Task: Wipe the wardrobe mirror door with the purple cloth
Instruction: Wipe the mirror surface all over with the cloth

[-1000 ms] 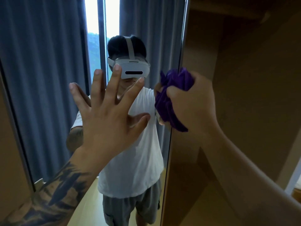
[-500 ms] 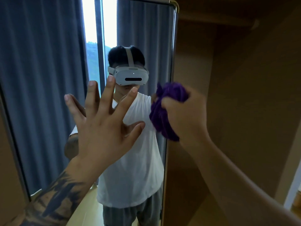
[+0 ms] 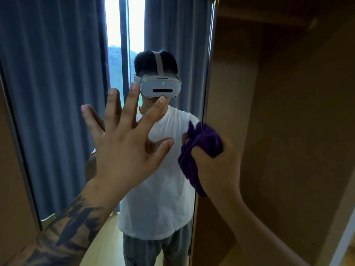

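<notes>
The mirror door (image 3: 57,93) fills the left of your view, its right edge running down beside the brown wardrobe (image 3: 288,131) panel. Your left hand (image 3: 124,150) lies flat on the glass with fingers spread wide, holding nothing; it probably steadies the door so it does not swing under pressure. Your right hand (image 3: 217,166) has its grip closed round the purple cloth (image 3: 199,148), bunched into a wad and pressed against the right edge of the mirror at about mid-height. Bunching gives you a firm pad, but it covers little glass per stroke.
</notes>
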Action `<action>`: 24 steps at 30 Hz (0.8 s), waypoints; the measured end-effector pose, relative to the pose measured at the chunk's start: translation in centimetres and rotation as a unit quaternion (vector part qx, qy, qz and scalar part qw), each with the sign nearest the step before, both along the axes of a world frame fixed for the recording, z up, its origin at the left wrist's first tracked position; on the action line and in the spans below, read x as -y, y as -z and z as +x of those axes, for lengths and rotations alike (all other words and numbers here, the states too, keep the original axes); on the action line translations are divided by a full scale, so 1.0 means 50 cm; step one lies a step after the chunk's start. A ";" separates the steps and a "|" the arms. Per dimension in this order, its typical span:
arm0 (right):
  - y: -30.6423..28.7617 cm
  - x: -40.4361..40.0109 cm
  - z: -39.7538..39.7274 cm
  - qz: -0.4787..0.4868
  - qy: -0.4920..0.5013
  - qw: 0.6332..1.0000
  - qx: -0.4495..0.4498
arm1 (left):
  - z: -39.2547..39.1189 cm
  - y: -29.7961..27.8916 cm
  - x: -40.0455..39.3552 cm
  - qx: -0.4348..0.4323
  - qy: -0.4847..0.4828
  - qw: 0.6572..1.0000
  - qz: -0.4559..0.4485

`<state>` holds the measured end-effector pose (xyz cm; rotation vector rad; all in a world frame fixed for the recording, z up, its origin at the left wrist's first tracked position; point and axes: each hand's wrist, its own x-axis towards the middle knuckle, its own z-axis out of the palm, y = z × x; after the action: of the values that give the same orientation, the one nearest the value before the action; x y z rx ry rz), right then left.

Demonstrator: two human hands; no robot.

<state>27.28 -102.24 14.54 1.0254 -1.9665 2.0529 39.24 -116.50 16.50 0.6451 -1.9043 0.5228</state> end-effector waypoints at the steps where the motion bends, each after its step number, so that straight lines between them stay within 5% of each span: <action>1: 0.008 -0.004 0.001 0.004 -0.008 1.000 0.002 | 0.000 0.000 -0.002 0.000 0.000 1.000 0.003; 11: -0.206 0.016 -0.025 -0.070 -0.050 0.996 -0.038 | -0.003 0.000 -0.004 -0.007 0.003 1.000 0.004; 20: -0.015 0.001 -0.005 -0.018 -0.014 1.000 -0.019 | 0.001 -0.004 -0.012 0.010 -0.014 1.000 0.014; 24: -0.057 0.005 -0.016 -0.043 -0.028 0.998 -0.034 | 0.003 -0.007 -0.017 0.008 -0.012 1.000 0.019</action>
<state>26.49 -102.51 17.37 1.1281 -1.8193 2.0809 39.38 -115.65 16.83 0.6915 -1.9266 0.5103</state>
